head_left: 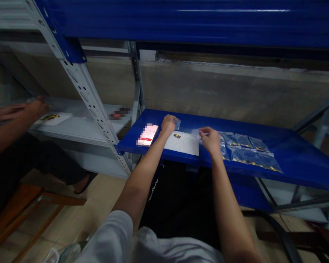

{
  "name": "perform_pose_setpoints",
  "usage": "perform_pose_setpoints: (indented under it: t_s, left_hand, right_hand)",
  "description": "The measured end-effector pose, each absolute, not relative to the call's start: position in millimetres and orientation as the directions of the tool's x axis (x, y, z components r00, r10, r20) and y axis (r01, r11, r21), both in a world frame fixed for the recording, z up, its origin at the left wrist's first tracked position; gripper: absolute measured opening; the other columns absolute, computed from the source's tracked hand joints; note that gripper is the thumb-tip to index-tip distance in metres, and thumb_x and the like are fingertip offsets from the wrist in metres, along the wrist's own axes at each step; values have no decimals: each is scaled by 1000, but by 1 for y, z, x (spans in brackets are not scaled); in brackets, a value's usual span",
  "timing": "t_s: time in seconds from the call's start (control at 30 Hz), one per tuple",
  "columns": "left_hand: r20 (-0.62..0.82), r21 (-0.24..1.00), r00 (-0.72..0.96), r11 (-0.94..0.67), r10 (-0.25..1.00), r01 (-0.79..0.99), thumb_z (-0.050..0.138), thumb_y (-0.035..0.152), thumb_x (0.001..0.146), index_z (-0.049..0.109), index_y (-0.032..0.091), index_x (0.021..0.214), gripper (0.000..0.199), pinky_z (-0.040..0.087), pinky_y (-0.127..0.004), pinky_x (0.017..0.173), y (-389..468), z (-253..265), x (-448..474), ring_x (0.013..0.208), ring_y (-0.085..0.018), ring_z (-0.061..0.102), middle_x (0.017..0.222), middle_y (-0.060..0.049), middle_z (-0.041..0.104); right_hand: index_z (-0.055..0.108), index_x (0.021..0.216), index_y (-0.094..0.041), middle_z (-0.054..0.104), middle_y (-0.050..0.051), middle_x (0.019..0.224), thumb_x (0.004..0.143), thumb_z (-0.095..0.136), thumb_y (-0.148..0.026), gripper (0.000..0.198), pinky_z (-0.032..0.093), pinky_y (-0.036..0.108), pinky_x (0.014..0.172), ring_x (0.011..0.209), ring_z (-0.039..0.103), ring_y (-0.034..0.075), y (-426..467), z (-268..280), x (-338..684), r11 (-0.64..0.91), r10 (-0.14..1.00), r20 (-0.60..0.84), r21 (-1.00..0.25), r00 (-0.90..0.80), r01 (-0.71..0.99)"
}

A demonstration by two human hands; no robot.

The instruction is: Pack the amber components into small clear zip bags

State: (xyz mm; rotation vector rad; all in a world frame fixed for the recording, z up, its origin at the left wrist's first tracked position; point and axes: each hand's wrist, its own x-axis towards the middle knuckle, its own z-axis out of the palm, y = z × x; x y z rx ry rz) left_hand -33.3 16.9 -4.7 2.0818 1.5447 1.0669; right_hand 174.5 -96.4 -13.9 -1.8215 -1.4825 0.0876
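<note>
My left hand (168,124) is at the back left corner of a white cloth (186,146), beside a small clear plastic bag (178,125). Its fingers are bent together at the bag's edge; whatever is between them is hidden. On the cloth lie several small dark and yellowish pieces (177,136). At the cloth's right edge, my right hand (210,140) pinches a translucent plastic bag (196,134), which looks blurred. Filled clear bags (246,148) with dark and yellow contents lie in rows to the right of that hand.
A lit phone (149,135) lies left of the cloth on the blue shelf (298,157). A perforated grey post (90,95) separates it from a grey shelf (84,126), where another person's hands (37,109) work above a white sheet. A wooden stool (24,204) stands lower left.
</note>
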Motion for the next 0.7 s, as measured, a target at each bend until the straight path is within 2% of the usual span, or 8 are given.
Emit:
perform_pose_setpoints:
  t_s: [0.07,0.17,0.23,0.3,0.47,0.7]
  left_hand:
    - [425,640,150,-414,893,648,50,4,94,81,15,114,38,51,-34,108,-3,5,-20,117,-22,68,127,-15,74]
    - [504,599,264,-553,822,579,47,5,98,81,18,112,39,51,-34,109,-38,9,14,113,-21,71,118,-11,77]
    - [480,583,385,-614,788,532,52,6,97,81,17,111,35,50,-34,113,-63,2,43,116,-21,71,117,-10,79]
    - [411,573,480,-629,775,526,55,7,97,79,14,116,32,50,-36,113,-85,-10,71,118,-24,71,119,-14,78]
    - [299,560,510,-581,807,591,51,7,98,75,7,120,32,52,-39,110,-116,-35,114,119,-29,70,119,-21,75]
    - [249,569,453,-508,856,647,48,4,98,73,6,118,32,52,-36,109,-124,-36,120,121,-28,67,122,-22,73]
  right_hand:
    - [79,105,-16,79,14,98,90,60,-26,26,51,38,87,89,72,29,-131,-21,196,-134,806,408,-580,429,804]
    - [79,102,-18,78,16,90,89,61,-26,24,51,40,85,90,73,32,-167,-30,219,-333,783,321,-506,532,796]
    - [79,104,-18,77,18,91,88,65,-29,24,52,40,82,92,74,34,-177,-33,226,-432,783,243,-449,573,782]
    - [80,104,-18,77,19,93,88,68,-32,24,52,38,79,92,75,34,-180,-35,231,-481,794,167,-414,584,773]
    - [81,90,-17,77,17,84,86,72,-29,15,52,33,73,85,75,30,-179,-36,239,-464,851,40,-412,524,784]
    - [80,83,-18,78,11,83,84,73,-19,7,46,28,70,82,74,24,-180,-32,240,-371,912,27,-373,410,851]
